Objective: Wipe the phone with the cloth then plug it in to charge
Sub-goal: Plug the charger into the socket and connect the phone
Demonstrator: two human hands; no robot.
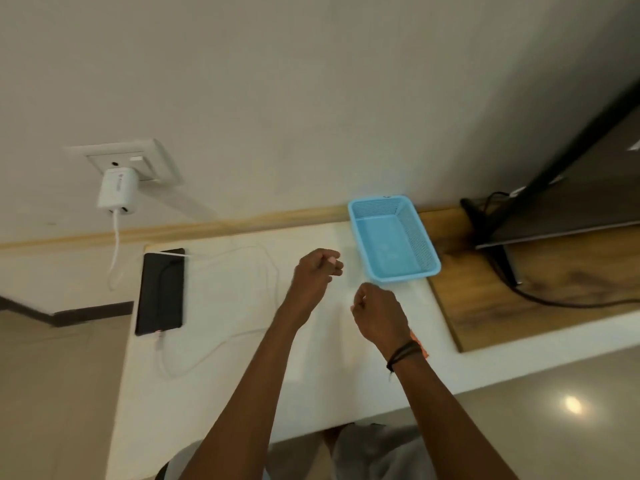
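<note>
A black phone (161, 292) lies flat at the left of the white table (242, 375). A white cable (270, 271) is plugged into its near end and loops back to a white charger (117, 190) in the wall socket (138, 161). My left hand (313, 271) and my right hand (377, 313) hover over the table right of the phone, near the blue basket, both with fingers pinched. A pale, blurred cloth (346, 282) seems stretched between them and barely stands out from the white table.
An empty blue plastic basket (360, 237) stands at the back of the table by the wall. To the right, a dark screen (571, 202) on a stand rests on a wooden top (519, 306), with black cables trailing.
</note>
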